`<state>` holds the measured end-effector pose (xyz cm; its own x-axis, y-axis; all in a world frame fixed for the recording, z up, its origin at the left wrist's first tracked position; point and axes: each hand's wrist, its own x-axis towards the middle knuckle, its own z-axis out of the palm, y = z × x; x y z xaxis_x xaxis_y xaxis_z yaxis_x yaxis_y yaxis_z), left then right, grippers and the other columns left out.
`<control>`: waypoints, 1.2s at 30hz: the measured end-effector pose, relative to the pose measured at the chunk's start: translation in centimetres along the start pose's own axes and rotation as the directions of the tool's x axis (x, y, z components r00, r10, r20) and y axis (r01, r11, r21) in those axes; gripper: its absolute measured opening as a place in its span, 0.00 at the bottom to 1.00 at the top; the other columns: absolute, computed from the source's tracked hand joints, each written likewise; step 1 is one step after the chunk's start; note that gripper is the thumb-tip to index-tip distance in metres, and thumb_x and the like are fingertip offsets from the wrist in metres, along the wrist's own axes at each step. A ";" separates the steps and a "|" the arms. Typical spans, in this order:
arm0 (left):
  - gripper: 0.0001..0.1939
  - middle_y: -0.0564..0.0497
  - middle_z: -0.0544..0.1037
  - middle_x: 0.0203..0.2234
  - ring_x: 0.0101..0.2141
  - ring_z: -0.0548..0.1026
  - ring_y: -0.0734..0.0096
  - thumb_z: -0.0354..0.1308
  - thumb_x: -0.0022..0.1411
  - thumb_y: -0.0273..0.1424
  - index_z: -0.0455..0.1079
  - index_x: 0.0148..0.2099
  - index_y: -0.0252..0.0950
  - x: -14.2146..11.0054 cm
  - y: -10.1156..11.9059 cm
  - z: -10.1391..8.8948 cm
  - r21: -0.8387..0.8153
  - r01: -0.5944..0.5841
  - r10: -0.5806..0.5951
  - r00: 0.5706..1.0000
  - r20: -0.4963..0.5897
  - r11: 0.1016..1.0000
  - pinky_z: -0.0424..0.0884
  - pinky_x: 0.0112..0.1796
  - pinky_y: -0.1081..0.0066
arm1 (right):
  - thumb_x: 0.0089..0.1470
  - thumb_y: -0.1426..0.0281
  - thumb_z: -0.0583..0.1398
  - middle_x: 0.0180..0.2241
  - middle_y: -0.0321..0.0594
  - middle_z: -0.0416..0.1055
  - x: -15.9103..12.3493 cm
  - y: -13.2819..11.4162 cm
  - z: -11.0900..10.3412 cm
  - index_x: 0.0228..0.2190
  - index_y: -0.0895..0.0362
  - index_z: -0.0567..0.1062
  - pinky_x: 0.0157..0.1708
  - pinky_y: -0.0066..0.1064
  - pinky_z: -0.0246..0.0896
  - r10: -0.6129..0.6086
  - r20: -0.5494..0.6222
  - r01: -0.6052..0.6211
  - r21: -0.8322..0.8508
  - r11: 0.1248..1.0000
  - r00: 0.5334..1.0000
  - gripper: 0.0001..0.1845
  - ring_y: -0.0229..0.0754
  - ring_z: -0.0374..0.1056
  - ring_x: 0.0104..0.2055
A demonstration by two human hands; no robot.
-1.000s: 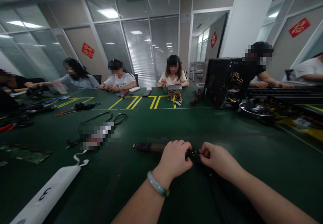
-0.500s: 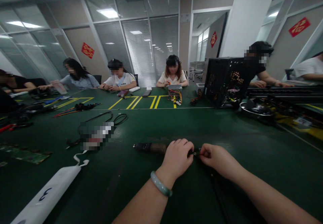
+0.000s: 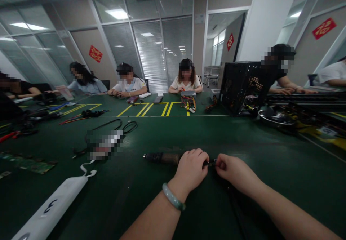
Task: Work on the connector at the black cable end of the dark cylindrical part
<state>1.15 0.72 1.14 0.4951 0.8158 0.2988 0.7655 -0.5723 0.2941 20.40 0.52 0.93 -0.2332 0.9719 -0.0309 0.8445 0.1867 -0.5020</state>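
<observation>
An electric screwdriver with a dark body and a metal tip lies across the green table, its tip to the left. My left hand is closed over its rear end, and a jade bangle rings that wrist. Just to the right, my right hand pinches a small black plug at the tool's tail. My fingers cover most of the joint, so I cannot tell whether the plug is seated. A dark cable runs from below my right hand toward the table's front edge.
To the left lie a white power bank-like bar marked 3, a looped black cable and a green circuit board. A black computer case and a round metal dish stand at right. Several people sit across the table.
Both hands keep their hold at the screwdriver's rear end, with hardly any movement. The whole view has shifted very slightly.
</observation>
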 end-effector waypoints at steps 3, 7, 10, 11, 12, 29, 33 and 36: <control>0.06 0.53 0.71 0.39 0.42 0.69 0.65 0.59 0.61 0.28 0.67 0.41 0.40 0.0 -0.1 0.1 -0.012 -0.007 0.007 1.000 -0.013 1.000 0.65 0.43 0.64 | 0.54 0.69 0.58 0.27 0.33 0.74 0.1 0.1 0.2 0.31 0.53 0.73 0.26 0.27 0.55 -0.040 0.001 0.040 0.041 0.998 0.999 0.04 0.39 0.70 0.28; 0.04 0.54 0.73 0.38 0.41 0.70 0.65 0.59 0.62 0.29 0.68 0.40 0.40 0.0 -0.4 0.2 -0.050 -0.030 0.028 0.999 -0.030 0.998 0.65 0.42 0.64 | 0.55 0.68 0.57 0.27 0.34 0.75 0.3 0.3 0.3 0.33 0.54 0.73 0.26 0.26 0.56 -0.064 0.027 0.061 0.097 0.993 0.998 0.05 0.39 0.70 0.28; 0.04 0.55 0.73 0.37 0.40 0.70 0.65 0.61 0.61 0.30 0.68 0.39 0.41 0.0 -0.5 0.2 -0.061 -0.042 0.040 0.999 -0.035 0.997 0.65 0.42 0.64 | 0.55 0.67 0.58 0.27 0.34 0.74 0.3 0.3 0.3 0.33 0.54 0.73 0.26 0.26 0.56 -0.073 0.029 0.069 0.113 0.991 0.997 0.05 0.39 0.70 0.28; 0.04 0.55 0.73 0.38 0.41 0.70 0.65 0.61 0.61 0.30 0.68 0.39 0.41 0.0 -0.5 0.2 -0.062 -0.047 0.045 0.998 -0.035 0.997 0.65 0.42 0.64 | 0.55 0.67 0.57 0.27 0.33 0.74 0.3 0.2 0.4 0.33 0.54 0.73 0.26 0.26 0.56 -0.077 0.023 0.073 0.113 0.991 0.997 0.05 0.38 0.69 0.28; 0.04 0.55 0.73 0.38 0.41 0.70 0.66 0.60 0.61 0.29 0.68 0.39 0.41 0.0 -0.5 0.2 -0.060 -0.053 0.051 0.998 -0.035 0.997 0.64 0.42 0.64 | 0.55 0.67 0.58 0.26 0.33 0.74 0.3 0.2 0.4 0.33 0.54 0.73 0.26 0.26 0.56 -0.078 0.019 0.076 0.112 0.991 0.997 0.05 0.38 0.69 0.28; 0.05 0.54 0.74 0.36 0.39 0.70 0.66 0.57 0.60 0.25 0.69 0.38 0.40 -0.1 -1.1 -0.6 -0.010 -0.016 0.017 0.999 0.028 1.000 0.63 0.40 0.65 | 0.57 0.68 0.57 0.29 0.33 0.75 0.7 -0.3 1.8 0.32 0.54 0.73 0.28 0.25 0.59 -0.105 0.001 0.100 0.287 0.953 0.994 0.04 0.38 0.71 0.30; 0.03 0.54 0.73 0.36 0.39 0.70 0.65 0.60 0.61 0.29 0.69 0.37 0.40 -0.3 -1.2 -0.9 -0.043 -0.035 0.036 0.999 0.022 0.998 0.64 0.40 0.66 | 0.56 0.69 0.58 0.28 0.32 0.75 0.8 -0.2 1.9 0.32 0.54 0.73 0.28 0.25 0.59 -0.113 0.002 0.107 0.291 0.951 0.994 0.04 0.38 0.71 0.30; 0.03 0.55 0.73 0.36 0.39 0.69 0.66 0.60 0.61 0.30 0.69 0.38 0.40 -0.3 -1.1 -0.9 -0.052 -0.045 0.046 0.999 0.010 0.998 0.64 0.40 0.66 | 0.57 0.68 0.58 0.28 0.32 0.75 0.9 0.1 2.1 0.33 0.54 0.73 0.28 0.26 0.59 -0.119 0.002 0.113 0.299 0.947 0.993 0.04 0.38 0.71 0.30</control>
<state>-0.25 1.03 1.53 0.5339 0.7895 0.3028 0.7200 -0.6122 0.3267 19.28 1.12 -0.94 -0.3329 0.9426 0.0271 0.6295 0.2435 -0.7379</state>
